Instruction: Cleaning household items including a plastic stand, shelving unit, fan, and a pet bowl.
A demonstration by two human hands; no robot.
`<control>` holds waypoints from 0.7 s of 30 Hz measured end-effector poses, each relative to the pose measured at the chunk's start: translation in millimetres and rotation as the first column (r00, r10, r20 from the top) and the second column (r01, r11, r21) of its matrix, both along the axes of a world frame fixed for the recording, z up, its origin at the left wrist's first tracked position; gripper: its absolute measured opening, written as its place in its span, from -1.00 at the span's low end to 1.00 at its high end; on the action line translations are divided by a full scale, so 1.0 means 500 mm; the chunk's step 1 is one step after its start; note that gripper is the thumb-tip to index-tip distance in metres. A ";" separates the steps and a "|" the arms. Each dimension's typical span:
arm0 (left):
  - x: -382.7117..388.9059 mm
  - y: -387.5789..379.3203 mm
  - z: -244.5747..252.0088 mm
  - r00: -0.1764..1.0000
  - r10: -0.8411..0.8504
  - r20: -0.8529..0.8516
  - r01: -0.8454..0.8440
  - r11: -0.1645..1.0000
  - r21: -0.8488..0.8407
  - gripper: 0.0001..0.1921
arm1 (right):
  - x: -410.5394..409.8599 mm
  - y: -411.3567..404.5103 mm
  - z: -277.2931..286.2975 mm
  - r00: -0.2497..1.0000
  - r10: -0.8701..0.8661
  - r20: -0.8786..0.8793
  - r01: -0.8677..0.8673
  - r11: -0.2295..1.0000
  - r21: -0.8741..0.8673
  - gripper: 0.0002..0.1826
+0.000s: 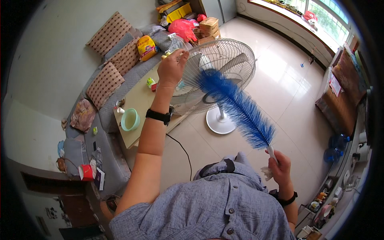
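My left hand [172,69] is raised at the near-left rim of a pedestal fan's wire guard [187,99], fingers curled on its edge. Grey blades [237,61] show through the wires. The fan stands on a round white base [220,121]. My right hand [280,168], low in front of my body, grips the white handle of a duster with blue bristles [243,111]. A crumpled whitish cloth or tissue [266,173] pokes out of the same hand. The duster slants up to the left, its tip overlapping the fan's middle; whether it touches the blades cannot be told.
Left of the fan, a low table [144,103] bears a green basin [130,119] and a paper cup [120,110]. Behind it runs a grey sofa [109,115] with cushions. A black cord [183,147] crosses the tiled floor. Blue water bottles [334,150] stand at right.
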State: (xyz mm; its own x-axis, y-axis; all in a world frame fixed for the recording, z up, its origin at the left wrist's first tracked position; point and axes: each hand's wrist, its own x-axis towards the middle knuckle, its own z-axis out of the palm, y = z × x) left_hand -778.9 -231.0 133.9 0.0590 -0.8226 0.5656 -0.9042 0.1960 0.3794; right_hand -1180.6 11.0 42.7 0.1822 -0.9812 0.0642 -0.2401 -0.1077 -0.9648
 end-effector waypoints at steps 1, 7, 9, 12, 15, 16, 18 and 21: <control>0.002 -0.004 -0.005 1.000 -0.001 0.000 0.001 1.000 -0.002 -0.52 | 0.004 -0.001 -0.002 0.996 -0.021 -0.088 0.013 0.996 -0.088 -0.75; -0.007 -0.004 -0.008 0.996 0.060 0.065 -0.053 0.994 -0.098 -0.56 | 0.024 -0.007 0.013 0.850 0.123 -0.512 -0.269 0.937 -0.222 -0.46; -0.016 0.001 0.000 0.997 0.047 0.057 -0.044 0.998 -0.048 -0.50 | 0.039 -0.011 0.005 0.827 0.078 -0.556 -0.255 0.935 -0.247 -0.40; -0.026 0.007 0.001 0.995 0.064 0.073 -0.062 0.998 -0.029 -0.50 | 0.063 -0.015 0.017 0.872 0.063 -0.486 -0.187 0.959 -0.211 -0.34; -0.012 0.004 -0.015 0.996 0.054 0.077 -0.042 0.987 -0.158 -0.59 | 0.076 -0.018 0.047 0.882 0.135 -0.451 -0.166 0.986 -0.030 -0.33; -0.013 0.004 -0.015 0.995 0.053 0.079 -0.041 0.987 -0.153 -0.59 | 0.076 -0.022 0.061 0.883 0.136 -0.449 -0.165 0.986 -0.026 -0.33; -0.014 0.007 -0.011 0.997 0.018 0.069 -0.005 0.984 -0.181 -0.59 | 0.078 -0.035 0.092 0.935 0.175 -0.308 -0.140 0.981 0.132 -0.35; -0.012 0.013 -0.007 0.997 0.017 0.074 -0.005 0.989 -0.150 -0.58 | 0.089 -0.057 0.120 0.937 0.186 -0.294 -0.167 0.982 0.090 -0.37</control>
